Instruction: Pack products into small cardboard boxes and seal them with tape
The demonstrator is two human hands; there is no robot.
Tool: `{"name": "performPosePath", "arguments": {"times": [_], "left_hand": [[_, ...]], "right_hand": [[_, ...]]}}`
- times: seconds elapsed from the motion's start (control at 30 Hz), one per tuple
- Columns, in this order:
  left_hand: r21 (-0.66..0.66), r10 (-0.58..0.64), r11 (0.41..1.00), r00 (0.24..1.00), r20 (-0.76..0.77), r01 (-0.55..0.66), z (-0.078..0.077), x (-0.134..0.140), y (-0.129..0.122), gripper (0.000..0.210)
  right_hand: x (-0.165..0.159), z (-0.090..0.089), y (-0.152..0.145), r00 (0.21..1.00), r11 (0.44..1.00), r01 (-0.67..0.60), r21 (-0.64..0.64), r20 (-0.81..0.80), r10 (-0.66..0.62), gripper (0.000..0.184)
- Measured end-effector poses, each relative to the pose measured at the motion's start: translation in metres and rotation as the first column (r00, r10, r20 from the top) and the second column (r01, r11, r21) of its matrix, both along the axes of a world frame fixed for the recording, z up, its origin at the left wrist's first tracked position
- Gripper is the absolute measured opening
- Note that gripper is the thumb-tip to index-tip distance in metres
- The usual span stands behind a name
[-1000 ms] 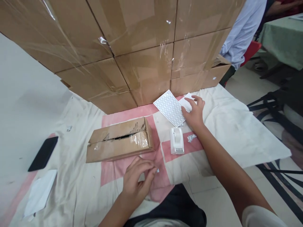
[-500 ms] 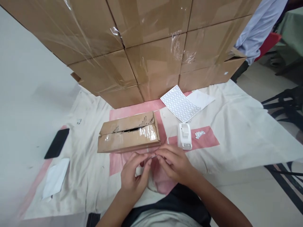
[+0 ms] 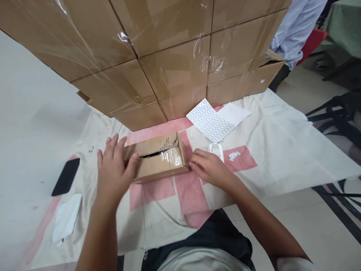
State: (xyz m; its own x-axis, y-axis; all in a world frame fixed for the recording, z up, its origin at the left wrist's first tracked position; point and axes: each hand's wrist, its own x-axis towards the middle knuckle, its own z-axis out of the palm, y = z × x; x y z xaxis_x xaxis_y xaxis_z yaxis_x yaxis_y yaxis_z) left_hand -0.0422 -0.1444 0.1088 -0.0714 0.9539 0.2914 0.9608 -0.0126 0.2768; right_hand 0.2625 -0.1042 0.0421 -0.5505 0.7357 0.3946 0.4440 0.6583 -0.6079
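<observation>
A small brown cardboard box (image 3: 158, 168) lies on the cloth in front of me, a dark slit along its torn, taped top. My left hand (image 3: 114, 165) is open, fingers spread over the box's left end, thumb resting on the top near the slit. At the right end, my right hand (image 3: 207, 166) has its fingers pinched together against the box's lower corner; whatever they hold is hidden. Just behind that hand, a white tape dispenser (image 3: 216, 149) is partly covered by it. Farther back lies a sheet of small blue-outlined labels (image 3: 209, 120).
Large taped cartons (image 3: 175, 71) form a wall behind the box. A second white sheet (image 3: 235, 113) lies beside the labels, and white scraps (image 3: 234, 155) sit on a pink patch. A black phone (image 3: 66, 177) and folded paper (image 3: 67, 217) lie at left. Another person's sleeve (image 3: 297, 30) shows at upper right.
My hands, together in front of the box before, have parted. The left has moved to the box's left end and opened; the right has moved to its right end.
</observation>
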Motion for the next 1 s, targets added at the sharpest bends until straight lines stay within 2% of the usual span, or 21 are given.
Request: {"name": "performPosePath", "arguments": {"times": [0.07,0.17,0.37,0.53,0.63,0.9,1.0], "left_hand": [[-0.174,-0.02,0.984,0.997,0.074,0.033,0.003,-0.025,0.017,0.067],[-0.28,-0.116,0.948,0.984,0.137,0.151,0.004,-0.047,0.03,0.07],[-0.264,-0.16,0.944,0.974,0.161,0.199,0.004,-0.049,0.028,0.066],[-0.239,-0.228,0.938,0.967,0.115,0.25,0.005,-0.051,0.028,0.062],[-0.228,-0.252,0.935,0.961,0.112,0.272,0.006,-0.053,0.028,0.059],[-0.207,-0.264,0.937,0.958,0.112,0.282,0.007,-0.052,0.027,0.057],[-0.207,-0.275,0.932,0.953,0.127,0.297,0.007,-0.053,0.027,0.055]], "right_hand": [[-0.003,-0.003,0.003,0.996,1.0,-0.012,0.028,0.09,0.009,0.024],[-0.006,-0.006,0.0,0.989,0.999,-0.005,0.049,0.145,-0.002,0.024],[-0.018,-0.01,-0.012,0.99,0.993,-0.117,0.035,0.087,0.114,0.022],[-0.026,-0.012,-0.012,0.995,0.998,-0.048,-0.039,0.085,0.051,0.02],[-0.025,-0.01,-0.011,0.994,0.996,-0.055,-0.076,0.093,0.062,0.019],[-0.02,-0.008,-0.012,0.992,0.998,-0.053,-0.02,0.116,0.055,0.022],[-0.019,-0.005,-0.013,0.987,0.998,-0.034,-0.054,0.152,0.042,0.023]]}}
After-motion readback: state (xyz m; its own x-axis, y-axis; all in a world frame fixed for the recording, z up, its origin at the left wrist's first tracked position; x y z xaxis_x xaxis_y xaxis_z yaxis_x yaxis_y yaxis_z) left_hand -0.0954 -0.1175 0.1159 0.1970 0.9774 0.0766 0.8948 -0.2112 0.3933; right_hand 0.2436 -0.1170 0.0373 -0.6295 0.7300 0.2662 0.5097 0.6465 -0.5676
